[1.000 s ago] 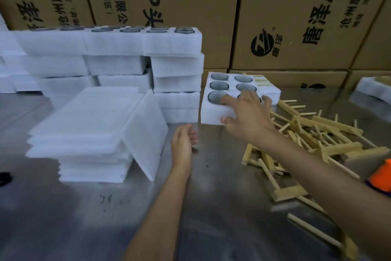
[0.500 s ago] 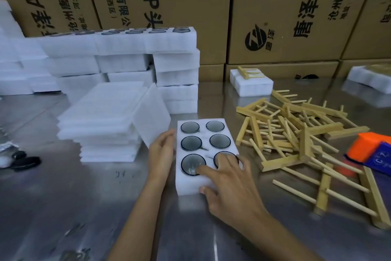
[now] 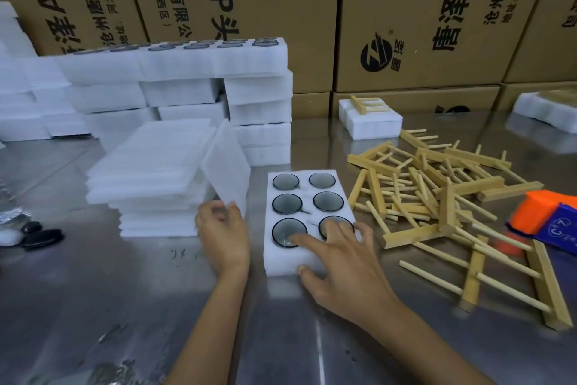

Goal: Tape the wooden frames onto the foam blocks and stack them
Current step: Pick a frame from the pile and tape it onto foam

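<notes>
A white foam block (image 3: 282,264) holding several dark glass cups lies on the metal table in front of me. My right hand (image 3: 342,263) grips its near end, thumb on the front wall and fingers over the nearest cups. My left hand (image 3: 223,234) pinches the lower edge of a thin foam sheet (image 3: 226,163), which leans tilted against a stack of foam sheets (image 3: 150,166). A loose pile of wooden frames (image 3: 437,194) lies to the right of the block. Farther back, a small foam block (image 3: 373,125) carries one wooden frame (image 3: 368,103).
Foam blocks filled with cups (image 3: 187,72) are stacked at the back left. Cardboard boxes (image 3: 421,19) wall off the rear. An orange tape dispenser (image 3: 543,213) sits at the right edge and black stones (image 3: 42,236) at the left. More foam (image 3: 546,109) lies at the far right.
My right hand pulled the cup-filled foam block from the back of the table to just in front of me. My left hand moved from the block's side to the leaning sheet.
</notes>
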### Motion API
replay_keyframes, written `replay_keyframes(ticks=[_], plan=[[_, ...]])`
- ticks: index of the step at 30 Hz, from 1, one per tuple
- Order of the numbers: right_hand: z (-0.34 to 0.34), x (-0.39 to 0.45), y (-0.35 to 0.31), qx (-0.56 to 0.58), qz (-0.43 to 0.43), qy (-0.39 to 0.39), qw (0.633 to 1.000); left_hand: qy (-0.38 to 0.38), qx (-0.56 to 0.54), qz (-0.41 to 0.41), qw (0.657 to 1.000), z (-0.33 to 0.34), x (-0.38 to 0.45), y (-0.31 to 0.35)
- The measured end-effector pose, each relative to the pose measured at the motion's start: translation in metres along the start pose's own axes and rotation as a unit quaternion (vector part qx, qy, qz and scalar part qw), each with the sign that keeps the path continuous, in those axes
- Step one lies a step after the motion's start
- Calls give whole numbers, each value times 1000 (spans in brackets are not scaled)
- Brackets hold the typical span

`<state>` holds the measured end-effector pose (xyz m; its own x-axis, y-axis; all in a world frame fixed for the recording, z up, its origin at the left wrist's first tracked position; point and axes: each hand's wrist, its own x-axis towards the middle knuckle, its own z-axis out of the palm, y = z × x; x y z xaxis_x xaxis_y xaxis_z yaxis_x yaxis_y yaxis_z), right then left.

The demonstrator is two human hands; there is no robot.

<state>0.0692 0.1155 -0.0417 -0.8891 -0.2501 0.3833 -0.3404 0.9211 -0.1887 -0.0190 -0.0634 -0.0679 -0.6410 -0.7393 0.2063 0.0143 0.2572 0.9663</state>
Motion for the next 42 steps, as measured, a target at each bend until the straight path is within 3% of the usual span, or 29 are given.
replay_keyframes(ticks=[3, 8, 11, 13, 15, 17, 19, 21, 23, 25, 27, 29, 30, 32, 34, 38, 42], plan=[[-2, -2, 6, 27, -14, 2, 1000, -11, -22, 13, 1000, 0, -3, 4], [-5, -6, 21, 90, -34, 28, 995, -35, -46, 112, 992, -11, -19, 34], [-9, -2, 26, 212, 22, 76, 974, -83, -142, 60, 985, -21, -31, 60], [-18, 9, 26, 345, 89, 104, 928, -177, -244, -44, 952, -27, -48, 76], [-31, 28, 24, 486, 164, 81, 855, -302, -288, -155, 895, -30, -66, 89], [-39, 45, 27, 564, 225, 68, 791, -413, -258, -221, 845, -33, -81, 96], [-42, 56, 33, 575, 262, 74, 772, -497, -182, -236, 815, -39, -87, 96], [-39, 58, 39, 546, 284, 79, 784, -563, -94, -214, 793, -49, -85, 93], [-32, 53, 46, 493, 289, 63, 818, -589, -74, -166, 788, -58, -81, 92], [-23, 43, 51, 443, 277, 31, 852, -545, -160, -122, 814, -62, -74, 94], [-17, 36, 55, 378, 261, 15, 888, -459, -214, -51, 860, -56, -62, 95], [-15, 33, 57, 321, 244, 22, 915, -386, -118, 64, 913, -41, -49, 97], [-17, 31, 57, 306, 237, 29, 922, -370, -30, 118, 921, -34, -44, 97], [-21, 30, 58, 298, 229, 42, 926, -371, 141, 220, 891, -19, -38, 92], [-25, 27, 62, 303, 228, 61, 923, -374, 193, 305, 854, -7, -43, 90], [-36, 17, 82, 277, 263, 126, 915, -409, 146, 398, 808, 15, -86, 109], [-58, -2, 115, 127, 279, 181, 934, -472, 150, 432, 753, 42, -140, 122]])
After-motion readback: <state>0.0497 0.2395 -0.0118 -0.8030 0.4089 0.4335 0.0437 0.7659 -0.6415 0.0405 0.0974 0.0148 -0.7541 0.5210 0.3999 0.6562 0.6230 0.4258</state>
